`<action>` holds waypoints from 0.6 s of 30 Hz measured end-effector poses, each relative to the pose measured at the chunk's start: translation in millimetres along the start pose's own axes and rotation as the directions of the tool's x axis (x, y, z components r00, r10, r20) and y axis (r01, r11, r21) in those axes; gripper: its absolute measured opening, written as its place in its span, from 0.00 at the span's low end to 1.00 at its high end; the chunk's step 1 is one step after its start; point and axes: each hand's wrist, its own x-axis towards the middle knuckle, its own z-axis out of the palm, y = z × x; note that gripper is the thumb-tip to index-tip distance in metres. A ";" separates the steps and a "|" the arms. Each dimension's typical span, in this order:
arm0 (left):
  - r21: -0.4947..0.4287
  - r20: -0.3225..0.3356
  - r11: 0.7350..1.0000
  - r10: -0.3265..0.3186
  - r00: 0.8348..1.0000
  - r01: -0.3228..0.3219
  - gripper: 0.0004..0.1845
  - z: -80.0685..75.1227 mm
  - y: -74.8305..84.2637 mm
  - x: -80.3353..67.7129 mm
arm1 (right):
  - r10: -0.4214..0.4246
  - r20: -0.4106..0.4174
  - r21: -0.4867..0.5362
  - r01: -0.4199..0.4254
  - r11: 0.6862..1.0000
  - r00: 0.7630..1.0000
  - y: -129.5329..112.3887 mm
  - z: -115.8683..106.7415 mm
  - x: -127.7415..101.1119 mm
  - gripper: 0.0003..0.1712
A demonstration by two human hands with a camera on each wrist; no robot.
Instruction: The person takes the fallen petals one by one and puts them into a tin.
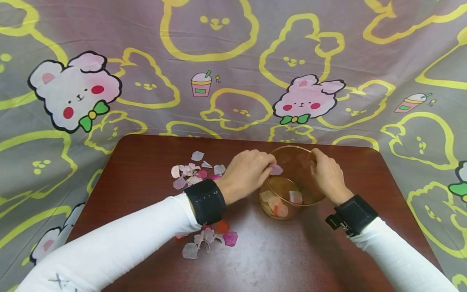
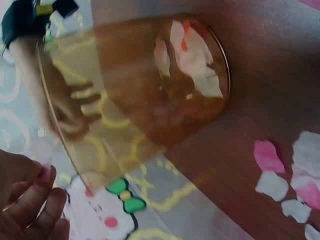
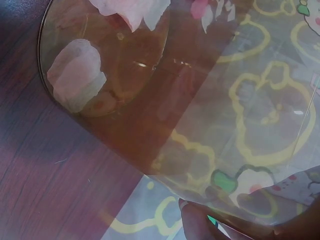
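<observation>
A clear amber glass vase (image 1: 271, 202) is on the brown table, with several pale, pink and orange petals (image 1: 280, 209) inside near its bottom. My right hand (image 1: 328, 174) grips the vase's rim on the right side; in the right wrist view its fingers (image 3: 197, 220) are at the glass edge. At the left of the mouth, my left hand (image 1: 246, 172) pinches a thin lilac petal (image 1: 276, 169) between thumb and fingers. The left wrist view shows this petal (image 2: 44, 155) pale at the fingertips, just outside the rim. Part of the left palm is hidden.
Loose pink, white and magenta petals (image 1: 187, 170) lie on the table (image 1: 146, 194) beyond my left forearm. Another group of petals (image 1: 208, 237), some red, lies nearer, partly under the left sleeve. A patterned cloth (image 1: 233, 81) hangs behind the table's far edge.
</observation>
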 end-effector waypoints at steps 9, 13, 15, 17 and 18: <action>0.062 0.114 0.987 0.142 0.983 -0.150 0.06 17.1 24.8 -5.7 | 0.009 0.004 0.003 -0.009 1.000 1.000 -1.1 -0.3 -1.1 0.05; 0.034 0.156 0.989 0.136 0.978 -0.143 0.06 19.9 28.9 -8.8 | 0.009 0.005 0.003 -0.009 1.000 1.000 -1.1 -0.3 -1.5 0.04; 0.021 0.167 0.991 0.130 0.977 -0.136 0.06 20.7 29.4 -9.9 | 0.006 0.004 0.001 -0.006 1.000 1.000 -0.9 -0.3 -1.6 0.04; 0.017 0.164 0.991 0.128 0.978 -0.133 0.06 21.2 29.4 -10.8 | 0.006 0.001 -0.001 -0.006 1.000 1.000 -0.8 -0.3 -1.6 0.04; 0.023 0.162 0.991 0.127 0.979 -0.132 0.06 21.3 29.4 -11.1 | 0.004 0.002 0.001 -0.004 1.000 1.000 -0.6 -0.4 -1.6 0.04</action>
